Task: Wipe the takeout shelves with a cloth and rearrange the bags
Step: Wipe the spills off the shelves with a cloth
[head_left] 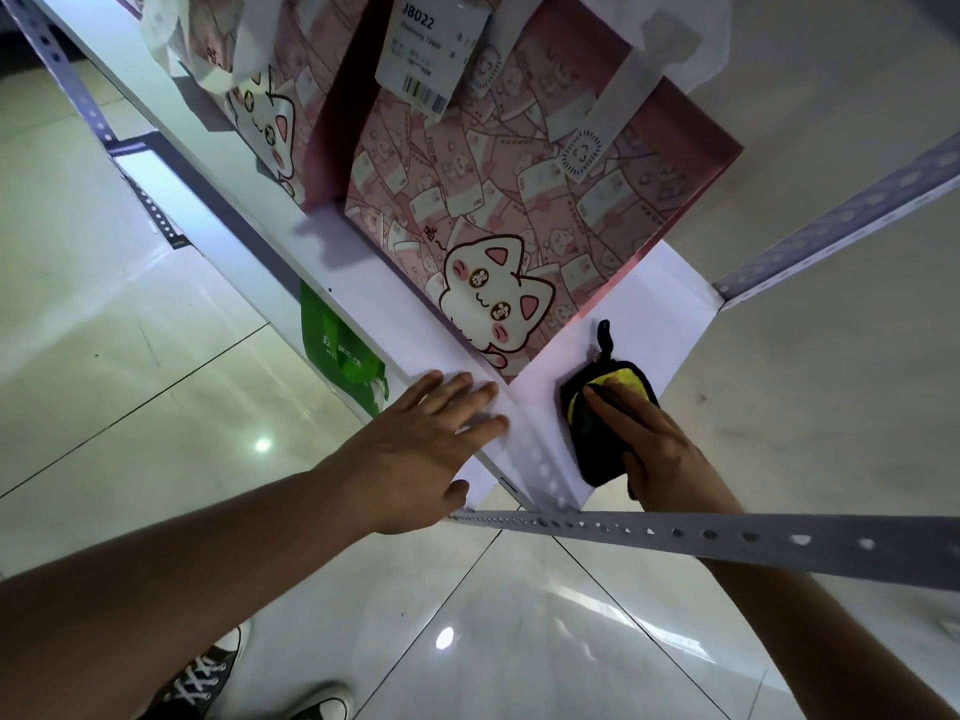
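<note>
The right hand (647,444) presses a folded cloth (602,418) flat on the near corner of the white shelf (649,309), fingers curled over it and pinching its far edge; the cloth is soft black fabric with a yellow terry patch and a small hanging loop pointing to 12 o'clock. From that hand the pink cat-print bag (498,200) lies at 11 o'clock, just beyond the cloth and apart from it, its near corner aimed between the two hands and its long side running toward 1 o'clock. The left hand (431,449) rests spread and flat on the shelf's front edge, fingertips near that bag corner, so it seems the nearer one for shifting the bag. The bag looks like stiff, smooth printed material with pale handles and a paper tag (431,54); a green bag (337,345) shows on the level below, and perforated metal rails (727,535) frame the smooth shelf board
</note>
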The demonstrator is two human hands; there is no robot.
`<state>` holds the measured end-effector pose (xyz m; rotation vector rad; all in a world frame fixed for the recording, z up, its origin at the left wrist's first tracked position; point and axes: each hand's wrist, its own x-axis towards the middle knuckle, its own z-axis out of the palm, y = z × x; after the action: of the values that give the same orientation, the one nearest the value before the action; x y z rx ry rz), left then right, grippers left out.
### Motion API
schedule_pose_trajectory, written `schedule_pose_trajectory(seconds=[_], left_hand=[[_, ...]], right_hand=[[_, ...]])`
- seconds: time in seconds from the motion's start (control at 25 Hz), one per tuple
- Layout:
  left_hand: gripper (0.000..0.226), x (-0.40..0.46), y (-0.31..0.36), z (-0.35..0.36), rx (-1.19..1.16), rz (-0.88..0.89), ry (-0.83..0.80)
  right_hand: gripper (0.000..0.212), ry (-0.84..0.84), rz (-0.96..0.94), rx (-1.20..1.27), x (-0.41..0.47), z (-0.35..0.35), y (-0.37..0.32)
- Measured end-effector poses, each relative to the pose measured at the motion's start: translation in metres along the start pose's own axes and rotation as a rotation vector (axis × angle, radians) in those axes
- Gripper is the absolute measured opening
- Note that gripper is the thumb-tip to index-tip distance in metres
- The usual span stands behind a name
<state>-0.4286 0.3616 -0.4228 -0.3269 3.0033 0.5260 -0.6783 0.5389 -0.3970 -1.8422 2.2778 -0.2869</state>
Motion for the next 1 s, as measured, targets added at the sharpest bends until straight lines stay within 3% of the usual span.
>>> schedule_pose_trajectory(seconds=[0.16, 0.24, 0.36, 0.56, 0.72, 1.0], left_hand=[[0.068, 0.0, 0.004, 0.002, 0.011, -0.002, -0.001], [0.069, 0.0, 0.003, 0.002, 0.007, -0.001, -0.007], [0.07, 0.001, 0.001, -0.002, 0.001, 0.015, -0.033], [0.069, 0.003, 0.002, -0.007, -0.003, -0.001, -0.064], [0.07, 0.004, 0.002, -0.009, 0.006, -0.006, -0.082], [0.067, 0.004, 0.004, -0.008, 0.016, -0.013, -0.07]], right_hand=[[0.066, 0.058, 0.314, 0.01, 0.048, -0.006, 0.044], [0.063, 0.052, 0.381, -0.005, 0.07, -0.009, 0.056], [0.065, 0.016, 0.34, -0.013, 0.064, -0.008, 0.046], [0.06, 0.022, 0.067, 0.018, 0.01, -0.003, -0.015], [0.062, -0.03, -0.034, 0.018, 0.0, 0.0, -0.015], [0.057, 0.131, 0.322, 0.031, 0.066, 0.002, 0.02]])
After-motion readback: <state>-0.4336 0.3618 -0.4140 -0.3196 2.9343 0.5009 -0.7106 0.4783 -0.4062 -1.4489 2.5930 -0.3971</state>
